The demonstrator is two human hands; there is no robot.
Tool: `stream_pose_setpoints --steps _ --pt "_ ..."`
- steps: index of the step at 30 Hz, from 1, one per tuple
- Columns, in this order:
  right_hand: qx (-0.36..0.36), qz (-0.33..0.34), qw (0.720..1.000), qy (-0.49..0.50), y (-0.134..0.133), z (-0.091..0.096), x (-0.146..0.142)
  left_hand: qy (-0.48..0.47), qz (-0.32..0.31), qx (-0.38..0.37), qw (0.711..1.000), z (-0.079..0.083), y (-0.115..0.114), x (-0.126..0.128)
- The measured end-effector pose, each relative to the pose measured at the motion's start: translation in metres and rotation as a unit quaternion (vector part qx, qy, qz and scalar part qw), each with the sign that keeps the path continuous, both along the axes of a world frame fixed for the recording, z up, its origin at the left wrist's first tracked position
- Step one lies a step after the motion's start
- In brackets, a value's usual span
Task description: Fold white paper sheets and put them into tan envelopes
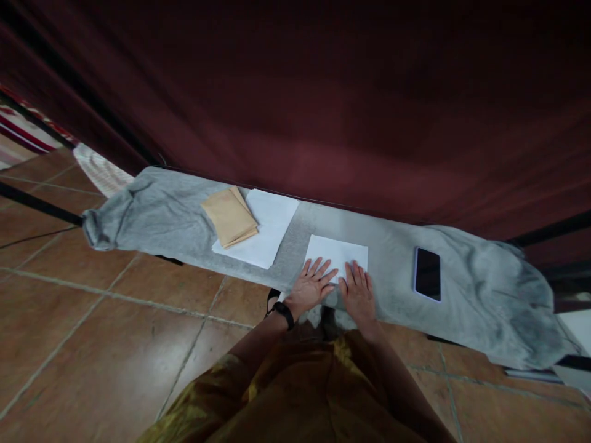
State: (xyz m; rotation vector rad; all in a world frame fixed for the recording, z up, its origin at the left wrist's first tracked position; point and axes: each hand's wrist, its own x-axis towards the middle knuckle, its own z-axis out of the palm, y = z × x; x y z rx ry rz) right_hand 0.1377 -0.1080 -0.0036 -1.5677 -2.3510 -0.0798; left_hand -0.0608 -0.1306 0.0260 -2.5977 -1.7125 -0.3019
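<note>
Paper [339, 249], a white piece, lay flat on the gray cloth [390, 258] under the person's fingers: the left hand [311, 288], with a black band [282, 312] at its wrist, rested palm down on the near left part with fingers spread, while the right hand [359, 295] touched the near right part with fingers straight and closer together. To the left, some brown papers [229, 216] partly overlapped a few white sheets [279, 218], and to the right, apart from the hands, a phone [427, 274] lay dark screen up.
</note>
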Motion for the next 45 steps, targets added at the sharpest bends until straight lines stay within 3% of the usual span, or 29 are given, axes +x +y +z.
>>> stream_pose_setpoints --steps 7,20,24,30,45 --pt "-0.011 -0.019 1.000 0.012 -0.007 -0.005 0.016 -0.021 0.008 -0.055 0.998 0.009 -0.001 0.001" --pt "-0.012 -0.067 0.997 0.029 -0.019 -0.008 0.034 -0.026 0.015 -0.017 0.999 0.000 -0.001 0.000" --pt "-0.008 -0.069 0.997 0.035 -0.019 -0.004 0.022 -0.023 0.019 -0.009 1.000 -0.001 0.000 0.000" --pt "-0.028 0.021 0.999 0.035 -0.018 0.002 -0.012 -0.018 0.013 -0.006 1.000 -0.004 0.001 -0.001" --pt "-0.008 -0.030 0.999 0.018 -0.020 0.008 -0.027 -0.019 0.012 0.013 1.000 -0.007 0.002 -0.003"
